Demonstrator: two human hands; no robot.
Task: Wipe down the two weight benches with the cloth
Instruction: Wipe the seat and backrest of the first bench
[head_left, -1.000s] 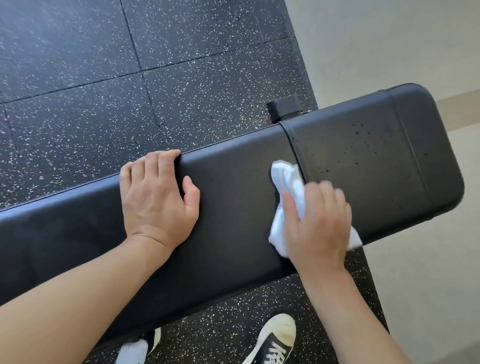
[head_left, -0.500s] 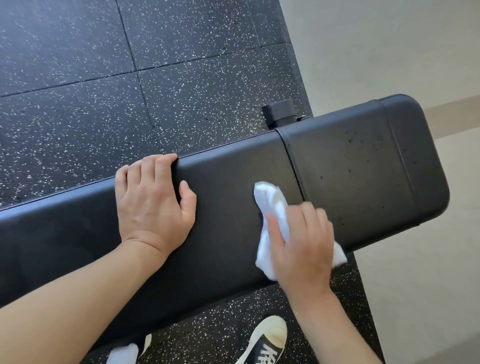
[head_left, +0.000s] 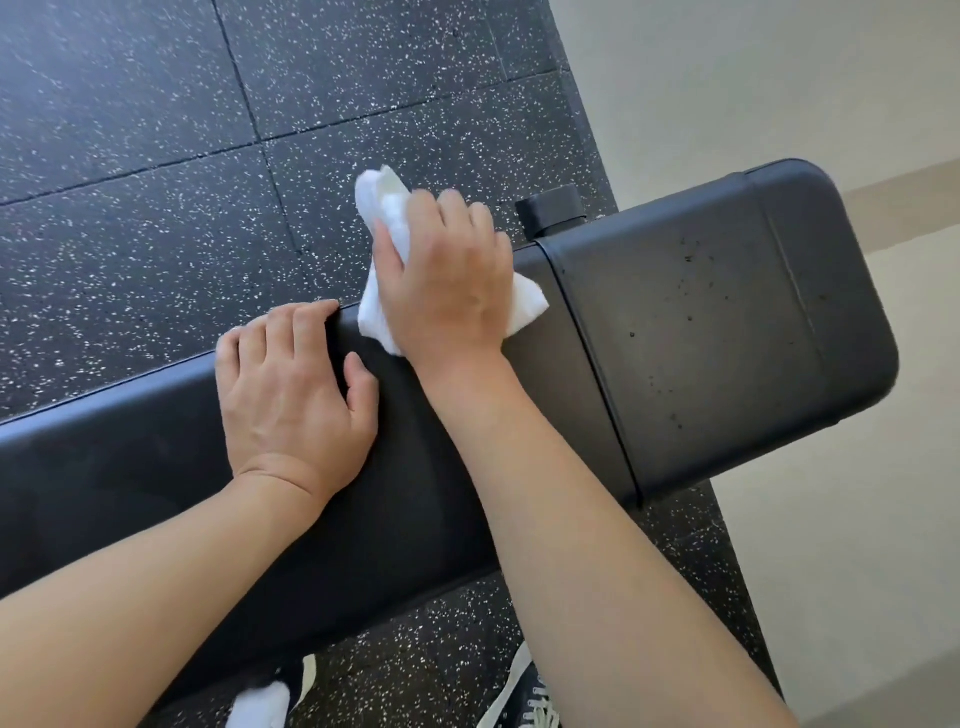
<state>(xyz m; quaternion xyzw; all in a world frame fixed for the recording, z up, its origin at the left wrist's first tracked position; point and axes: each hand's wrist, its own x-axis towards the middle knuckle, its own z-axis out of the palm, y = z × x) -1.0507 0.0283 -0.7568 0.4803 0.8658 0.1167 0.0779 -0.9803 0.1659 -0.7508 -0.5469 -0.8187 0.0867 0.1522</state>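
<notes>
Head view: right hand (head_left: 447, 280) clamped on white cloth (head_left: 379, 208) at far edge of weight bench (head_left: 701, 332); left hand (head_left: 291, 400) flat on pad, fingers straight

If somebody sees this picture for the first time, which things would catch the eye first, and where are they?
The white cloth stands out most, gripped by the right hand at the far edge of the black weight bench near the middle of the view. Just left of it, the left hand rests on the bench pad, fingers over the far edge.

Gym: speckled rubber floor tiles (head_left: 156, 234), padded black weight bench (head_left: 701, 338).
</notes>
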